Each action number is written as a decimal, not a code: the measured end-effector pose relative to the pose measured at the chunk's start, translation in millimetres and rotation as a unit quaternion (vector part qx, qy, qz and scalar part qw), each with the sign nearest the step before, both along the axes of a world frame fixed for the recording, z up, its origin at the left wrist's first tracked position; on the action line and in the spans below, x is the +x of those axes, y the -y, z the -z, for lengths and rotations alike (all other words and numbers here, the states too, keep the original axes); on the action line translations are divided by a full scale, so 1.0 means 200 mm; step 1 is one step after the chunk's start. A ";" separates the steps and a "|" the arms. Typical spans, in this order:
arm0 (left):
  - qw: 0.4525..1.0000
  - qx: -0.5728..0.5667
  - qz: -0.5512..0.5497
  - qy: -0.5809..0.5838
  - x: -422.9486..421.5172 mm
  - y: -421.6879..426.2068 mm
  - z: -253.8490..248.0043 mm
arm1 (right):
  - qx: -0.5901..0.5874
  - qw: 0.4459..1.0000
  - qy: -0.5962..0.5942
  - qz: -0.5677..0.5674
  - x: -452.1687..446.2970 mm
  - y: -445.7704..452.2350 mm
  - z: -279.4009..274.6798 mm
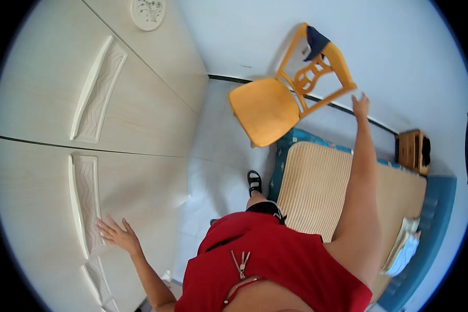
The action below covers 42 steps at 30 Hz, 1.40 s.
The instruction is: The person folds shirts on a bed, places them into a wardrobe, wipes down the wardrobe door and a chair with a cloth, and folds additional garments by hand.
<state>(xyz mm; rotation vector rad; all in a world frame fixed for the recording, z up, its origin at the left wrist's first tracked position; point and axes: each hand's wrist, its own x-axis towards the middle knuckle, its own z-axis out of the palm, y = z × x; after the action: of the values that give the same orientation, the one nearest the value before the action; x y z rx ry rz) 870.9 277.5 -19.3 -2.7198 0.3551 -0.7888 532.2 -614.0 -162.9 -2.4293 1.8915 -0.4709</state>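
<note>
My left hand point(118, 235) is raised in front of the pale wardrobe point(145, 182), fingers spread and holding nothing I can see. It is nearest to a long white door handle point(79, 208); whether the fingertips touch it I cannot tell. On the other side, my right arm stretches out over the bed, and my right hand point(361, 106) has its fingers apart beside the top corner of a yellow wooden chair point(265, 112). A small gap shows between that hand and the chair. Over the chair's backrest hangs a dark blue cloth point(315, 42).
A bed with a woven mat point(317, 182) and blue headboard point(436, 234) lies to the right, with folded cloths point(404, 252) near its head. A small wooden cabinet point(412, 148) stands by the wall. Grey floor tiles point(213, 140) run between wardrobe and bed.
</note>
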 end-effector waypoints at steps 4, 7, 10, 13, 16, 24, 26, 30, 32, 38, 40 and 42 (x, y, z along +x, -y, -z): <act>0.996 0.045 -0.018 -0.075 0.00 0.16 0.02 | 0.148 0.957 0.247 0.045 0.00 0.32 0.09; 0.991 0.082 -0.039 -0.101 0.06 0.21 0.05 | 0.271 0.893 0.354 0.059 0.13 0.30 0.00; 0.988 0.117 -0.056 -0.087 0.11 0.18 0.06 | 0.277 0.876 0.393 0.040 0.18 0.33 0.11; 0.987 0.134 -0.076 -0.053 0.19 0.18 0.07 | 0.234 0.905 0.352 0.060 0.16 0.43 0.24; 0.985 0.136 -0.092 -0.055 0.23 0.20 0.09 | 0.202 0.922 0.328 0.050 0.20 0.29 0.13; 0.985 0.087 -0.004 -0.150 0.38 0.59 0.45 | 0.183 0.964 0.186 -0.050 0.39 -0.06 -0.07; 0.981 0.056 0.046 -0.181 0.36 0.79 0.52 | 0.185 0.967 0.159 -0.068 0.45 -0.19 -0.09; 0.959 -0.004 0.168 -0.227 0.27 1.12 0.63 | 0.224 0.959 0.145 -0.095 0.57 -0.45 -0.12; 0.945 -0.031 0.204 -0.255 0.22 1.23 0.66 | 0.245 0.950 0.155 -0.117 0.64 -0.59 -0.11; 0.907 -0.104 0.254 -0.319 0.02 1.34 0.74 | 0.325 0.922 0.152 -0.145 0.78 -1.04 -0.02; 0.890 -0.136 0.268 -0.342 -0.05 1.36 0.75 | 0.364 0.905 0.150 -0.163 0.83 -1.22 -0.03; 0.869 -0.166 0.292 -0.363 -0.12 1.39 0.76 | 0.382 0.899 0.133 -0.168 0.88 -1.42 -0.06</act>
<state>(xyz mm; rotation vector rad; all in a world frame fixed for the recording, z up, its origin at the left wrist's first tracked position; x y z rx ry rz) 846.5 -0.4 -170.5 -3.1726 1.3619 0.1474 708.8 -329.0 -150.5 -1.9530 1.1832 -0.0139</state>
